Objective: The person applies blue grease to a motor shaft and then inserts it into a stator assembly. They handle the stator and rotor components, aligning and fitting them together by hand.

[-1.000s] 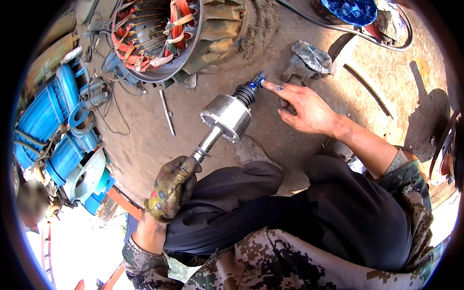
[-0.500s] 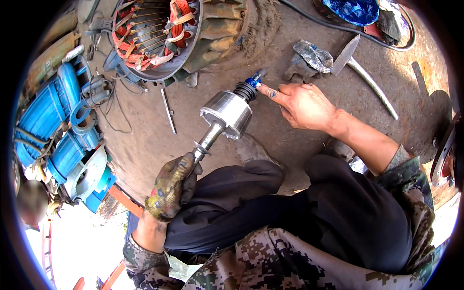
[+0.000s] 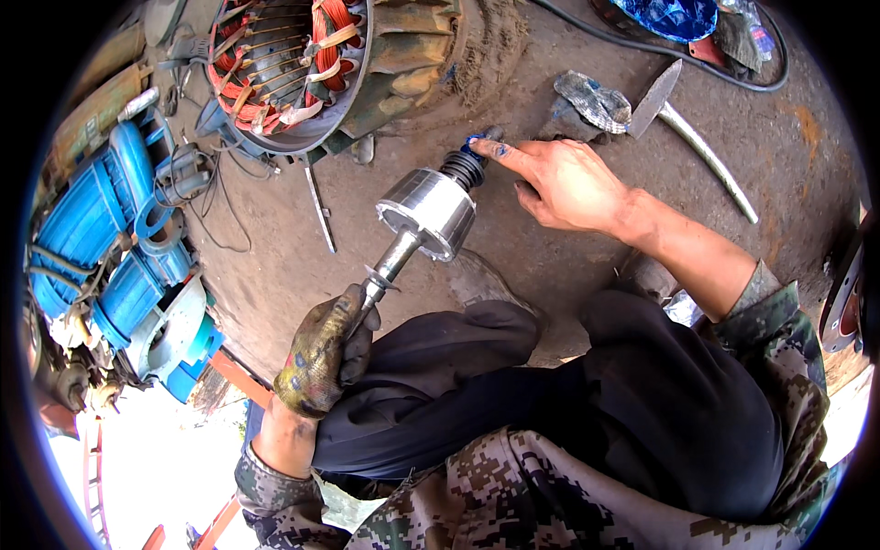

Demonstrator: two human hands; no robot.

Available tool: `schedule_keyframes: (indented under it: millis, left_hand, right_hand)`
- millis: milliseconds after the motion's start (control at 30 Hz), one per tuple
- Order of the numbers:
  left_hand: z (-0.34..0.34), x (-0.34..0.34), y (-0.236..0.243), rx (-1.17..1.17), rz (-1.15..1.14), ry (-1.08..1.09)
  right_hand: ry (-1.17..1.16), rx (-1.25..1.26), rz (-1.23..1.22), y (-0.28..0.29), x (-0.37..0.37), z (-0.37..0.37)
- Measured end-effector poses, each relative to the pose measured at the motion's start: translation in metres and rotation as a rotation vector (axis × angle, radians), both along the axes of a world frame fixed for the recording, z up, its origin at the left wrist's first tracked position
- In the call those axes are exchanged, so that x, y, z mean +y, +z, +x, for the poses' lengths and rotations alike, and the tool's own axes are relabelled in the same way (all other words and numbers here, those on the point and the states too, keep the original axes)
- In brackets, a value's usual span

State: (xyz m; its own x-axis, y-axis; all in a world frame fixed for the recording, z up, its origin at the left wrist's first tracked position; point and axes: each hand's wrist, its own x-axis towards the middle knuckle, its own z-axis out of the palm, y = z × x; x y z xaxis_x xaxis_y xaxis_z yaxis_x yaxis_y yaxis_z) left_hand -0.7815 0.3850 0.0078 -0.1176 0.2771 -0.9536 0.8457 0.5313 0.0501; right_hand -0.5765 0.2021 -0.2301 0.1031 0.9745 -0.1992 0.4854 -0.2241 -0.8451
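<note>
My left hand (image 3: pixel 323 353), in a stained work glove, is closed round the near end of a metal shaft (image 3: pixel 396 259). The shaft tilts up and away to the right and carries a shiny cylinder (image 3: pixel 429 213) and, past it, a dark coil spring (image 3: pixel 462 169). Blue grease (image 3: pixel 472 143) coats the part beyond the spring. My right hand (image 3: pixel 577 188) is bare. Its index finger stretches out and touches the greased end, partly hiding it; the thumb stands apart, the other fingers are bent, and nothing is held.
A motor housing with red copper windings (image 3: pixel 330 50) stands at the far left. To the right lie a hammer (image 3: pixel 701 151) and a grey glove (image 3: pixel 594 101). Blue grease fills a container (image 3: pixel 674 14) beside a black cable (image 3: pixel 632 48). Blue pump parts (image 3: pixel 82 220) crowd the left.
My right hand has shifted slightly left and up, its index finger further over the greased end. The shaft in my left hand has moved very slightly up and left.
</note>
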Motion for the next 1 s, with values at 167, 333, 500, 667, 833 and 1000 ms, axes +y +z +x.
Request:
schedule_keyframes:
  millis: [167, 333, 500, 667, 833, 1000]
  left_hand:
    - [0.000, 0.001, 0.000, -0.008, -0.013, 0.020]
    - [0.000, 0.000, 0.001, 0.009, -0.026, 0.070]
    - [0.002, 0.001, 0.000, 0.027, -0.042, 0.147]
    - [0.000, 0.005, -0.003, 0.046, -0.092, 0.299]
    - [0.003, 0.008, -0.006, 0.049, -0.147, 0.386]
    - [0.000, 0.009, -0.007, 0.032, -0.167, 0.430]
  right_hand:
    - [0.053, 0.005, -0.051, 0.010, 0.012, 0.010]
    - [-0.075, 0.068, 0.083, -0.015, -0.006, -0.004]
    - [0.004, -0.105, 0.020, -0.005, -0.010, -0.008]
    - [0.093, -0.318, 0.015, -0.009, -0.014, -0.011]
    - [0.038, -0.301, 0.064, -0.016, -0.023, -0.013]
    - [-0.235, 0.657, -0.002, -0.015, -0.018, -0.008]
